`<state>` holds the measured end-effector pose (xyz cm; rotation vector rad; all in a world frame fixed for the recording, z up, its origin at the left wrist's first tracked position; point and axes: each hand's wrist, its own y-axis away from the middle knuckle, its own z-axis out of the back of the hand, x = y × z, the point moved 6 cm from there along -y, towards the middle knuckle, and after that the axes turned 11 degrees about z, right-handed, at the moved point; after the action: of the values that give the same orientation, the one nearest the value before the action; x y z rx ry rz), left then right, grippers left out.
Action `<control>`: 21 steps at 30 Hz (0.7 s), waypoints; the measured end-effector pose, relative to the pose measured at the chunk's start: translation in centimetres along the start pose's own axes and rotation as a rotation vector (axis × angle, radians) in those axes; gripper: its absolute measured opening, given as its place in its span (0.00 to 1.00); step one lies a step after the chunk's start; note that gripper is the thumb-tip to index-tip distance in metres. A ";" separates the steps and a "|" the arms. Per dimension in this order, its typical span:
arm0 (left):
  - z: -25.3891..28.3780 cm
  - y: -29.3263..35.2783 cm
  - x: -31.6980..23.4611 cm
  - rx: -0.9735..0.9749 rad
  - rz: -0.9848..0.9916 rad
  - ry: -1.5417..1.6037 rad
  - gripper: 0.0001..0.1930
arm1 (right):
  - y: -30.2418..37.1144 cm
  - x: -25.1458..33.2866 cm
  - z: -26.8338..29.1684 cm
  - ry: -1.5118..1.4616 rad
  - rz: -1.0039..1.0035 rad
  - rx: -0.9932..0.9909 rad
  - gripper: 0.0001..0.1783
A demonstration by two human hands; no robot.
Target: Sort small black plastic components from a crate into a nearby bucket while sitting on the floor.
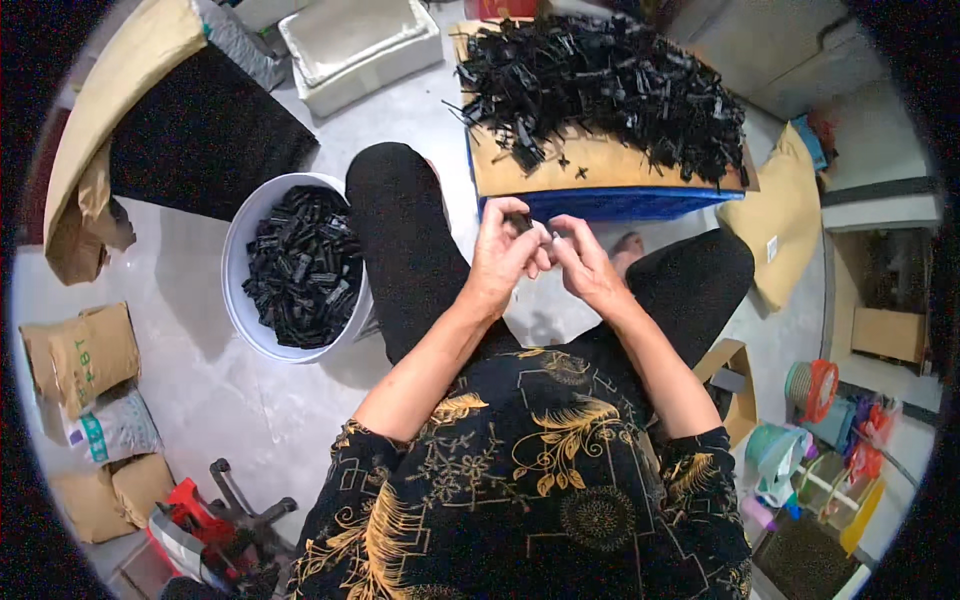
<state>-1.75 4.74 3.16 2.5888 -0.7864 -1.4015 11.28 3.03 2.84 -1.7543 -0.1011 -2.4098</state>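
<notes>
Black plastic part [520, 222] pinched in left hand [503, 258], right hand [585, 265] closed at it; bucket [245, 240] part-filled, big pile [600, 85] left on worktop [520, 170].

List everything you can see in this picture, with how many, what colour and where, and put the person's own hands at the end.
small black plastic part: one, black, pinched in the left hand's fingers
heap of plastic parts: many, black, on the cardboard sheet ahead
cardboard sheet: one, brown, on top of the blue crate
blue crate: one, blue, in front of the knees
round tub: one, white, at the person's left, filled with black parts
white bin: one, white, far left of the heap
paper sacks: several, brown, on the floor at left
left hand: one, holds the part
right hand: one, fingertips meet the left hand's
</notes>
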 end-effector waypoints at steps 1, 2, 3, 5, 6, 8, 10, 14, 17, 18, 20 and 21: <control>0.0 0.8 -1.0 0.054 0.018 0.123 0.14 | 0.1 0.9 -0.2 0.015 0.018 0.001 0.12; -0.1 1.7 -2.2 0.093 0.022 0.228 0.14 | 0.1 3.0 -0.9 -0.127 -0.013 0.023 0.11; -0.1 2.4 -3.1 0.136 0.030 0.332 0.14 | 0.0 4.6 -1.5 -0.269 -0.047 0.045 0.10; 0.7 3.4 -4.1 0.145 0.004 0.394 0.15 | -0.4 6.9 -2.2 -0.279 0.002 0.033 0.10; 1.1 3.9 -4.4 0.144 -0.002 0.452 0.16 | -0.7 8.1 -2.6 -0.294 0.031 0.057 0.10; 1.9 4.8 -5.0 0.155 -0.004 0.437 0.18 | -1.3 10.0 -3.4 -0.301 0.057 0.108 0.10; 2.4 5.7 -5.6 0.183 0.002 0.401 0.21 | -1.7 11.0 -4.0 -0.330 0.027 0.160 0.10; 2.1 7.4 -6.2 0.279 0.025 0.341 0.18 | -2.2 11.3 -4.9 -0.395 -0.032 0.232 0.12; 1.3 8.7 -6.5 0.345 0.023 0.323 0.19 | -2.1 11.9 -5.5 -0.448 -0.095 0.341 0.13; 1.3 9.0 -6.3 0.334 0.029 0.332 0.19 | -2.0 12.1 -5.8 -0.466 -0.134 0.391 0.12; 1.2 9.3 -5.8 0.321 0.013 0.341 0.19 | -1.6 11.5 -6.2 -0.491 -0.210 0.472 0.10; 1.1 9.5 -5.6 0.317 0.005 0.347 0.20 | -1.5 11.6 -6.1 -0.496 -0.210 0.486 0.10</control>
<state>-8.90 -0.60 9.76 2.9412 -1.0223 -0.8402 1.81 2.61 11.98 -2.1039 -0.8820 -1.7826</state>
